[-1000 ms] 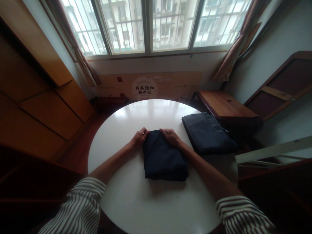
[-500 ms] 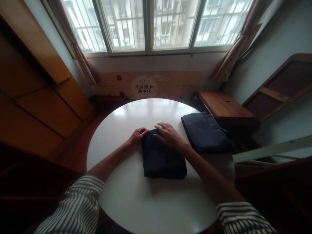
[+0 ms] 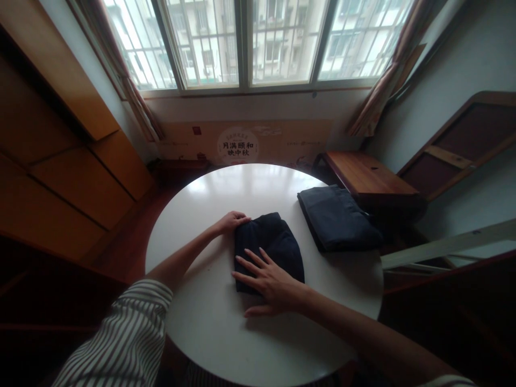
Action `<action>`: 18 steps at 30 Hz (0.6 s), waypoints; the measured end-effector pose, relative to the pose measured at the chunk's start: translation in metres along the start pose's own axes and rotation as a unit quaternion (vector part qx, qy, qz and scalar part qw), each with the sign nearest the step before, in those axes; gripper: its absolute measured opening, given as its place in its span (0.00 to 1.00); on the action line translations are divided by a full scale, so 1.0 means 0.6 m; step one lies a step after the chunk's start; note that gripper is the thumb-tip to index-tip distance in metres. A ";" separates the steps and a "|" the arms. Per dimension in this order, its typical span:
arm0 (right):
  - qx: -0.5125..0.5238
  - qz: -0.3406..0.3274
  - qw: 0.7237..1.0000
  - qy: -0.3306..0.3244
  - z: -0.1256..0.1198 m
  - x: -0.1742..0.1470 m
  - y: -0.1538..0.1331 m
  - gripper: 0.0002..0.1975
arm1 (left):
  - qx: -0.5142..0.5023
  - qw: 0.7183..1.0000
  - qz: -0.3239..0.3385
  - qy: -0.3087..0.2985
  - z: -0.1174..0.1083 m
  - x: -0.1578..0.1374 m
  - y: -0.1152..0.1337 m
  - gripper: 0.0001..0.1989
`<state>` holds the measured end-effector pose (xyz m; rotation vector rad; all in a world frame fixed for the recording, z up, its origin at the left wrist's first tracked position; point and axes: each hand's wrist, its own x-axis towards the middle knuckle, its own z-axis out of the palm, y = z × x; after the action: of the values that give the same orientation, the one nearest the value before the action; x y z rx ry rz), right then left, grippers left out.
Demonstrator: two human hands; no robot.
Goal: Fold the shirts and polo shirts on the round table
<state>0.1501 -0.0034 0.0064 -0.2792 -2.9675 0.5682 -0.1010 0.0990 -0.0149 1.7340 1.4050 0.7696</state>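
Observation:
A folded dark navy garment (image 3: 274,236) lies on the white round table (image 3: 193,322); its exact kind does not show. At its far left corner, my left hand (image 3: 233,220) has its fingers closed on the edge of the fabric. My right hand (image 3: 270,285) rests spread out over the near part of the garment, fingers apart and pointing left, with the thumb over the tabletop. Part of the garment's near edge is hidden under that hand. To the right sits a second folded dark garment (image 3: 338,217), untouched by either hand.
Behind the table, a low wooden table (image 3: 371,172) stands at the right under the window. Wooden cabinets (image 3: 80,183) line the left side. A printed cardboard panel (image 3: 274,140) leans below the window, and a pale wooden bar (image 3: 447,244) juts in from the right.
My right hand has moved from the garment's far edge down to its near part and spread its fingers. My left hand stays at the far left corner.

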 end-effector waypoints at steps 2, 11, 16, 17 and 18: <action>-0.007 0.002 1.000 0.001 0.003 0.002 0.001 0.45 | 0.061 0.998 0.002 -0.018 -0.006 0.010 0.017 0.23; -0.019 0.011 1.000 0.020 0.009 0.003 -0.003 0.39 | 0.144 0.977 0.148 -0.054 0.076 0.055 0.093 0.23; -0.035 -0.013 0.999 0.017 0.005 0.002 -0.007 0.35 | 0.178 0.972 0.060 -0.140 0.089 0.116 0.093 0.32; -0.035 -0.016 0.999 0.014 0.005 0.002 -0.007 0.35 | 0.210 0.965 0.064 -0.143 0.091 0.125 0.094 0.32; -0.034 -0.016 0.999 0.013 0.005 0.001 -0.008 0.35 | 0.243 0.957 0.073 -0.141 0.093 0.132 0.095 0.32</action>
<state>0.1482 -0.0085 0.0053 -0.2417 -2.9638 0.4554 -0.0082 0.1602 0.0031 2.2419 1.3486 0.2365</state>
